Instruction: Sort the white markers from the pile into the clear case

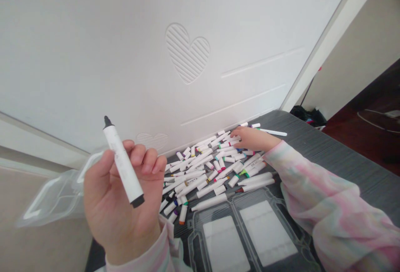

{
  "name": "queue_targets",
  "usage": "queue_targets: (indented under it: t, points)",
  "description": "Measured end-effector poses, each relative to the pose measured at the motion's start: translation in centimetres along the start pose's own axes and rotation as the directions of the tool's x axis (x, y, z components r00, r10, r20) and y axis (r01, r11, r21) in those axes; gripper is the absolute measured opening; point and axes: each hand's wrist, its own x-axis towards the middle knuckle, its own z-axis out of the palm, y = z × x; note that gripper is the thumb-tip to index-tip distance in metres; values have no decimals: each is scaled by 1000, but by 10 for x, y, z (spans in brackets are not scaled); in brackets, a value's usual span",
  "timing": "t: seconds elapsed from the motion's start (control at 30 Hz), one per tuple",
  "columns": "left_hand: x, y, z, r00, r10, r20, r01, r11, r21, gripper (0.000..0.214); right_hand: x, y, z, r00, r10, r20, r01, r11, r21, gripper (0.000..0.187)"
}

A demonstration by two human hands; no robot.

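Observation:
My left hand (125, 205) is raised palm up at the left, thumb and fingers closed on a white marker (123, 161). This marker is uncapped, with a black tip pointing up and a black end below. Over the far right part of a heap of white markers and loose caps (200, 168), my right hand (251, 138) reaches down among them. Its fingertips are partly hidden by the pile, so what they hold, if anything, does not show. Many markers in the heap lie without caps; the caps have ends of several colours.
A clear plastic case (233, 209) with white panels lies on the dark grey table (337, 168) in front. Another clear plastic container (53, 201) stands behind my left hand. The white panel with heart grooves (187, 53) rises behind the heap. A black bag (308, 116) sits beyond the table.

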Motion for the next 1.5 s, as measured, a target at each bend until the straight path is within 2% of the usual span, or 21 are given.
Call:
queue_targets:
  t: [1.5]
  points:
    - [0, 0, 0, 1000, -11, -7, 11, 1000, -1, 14, 5, -6, 10, 996, 56, -70, -60, 997, -53, 32]
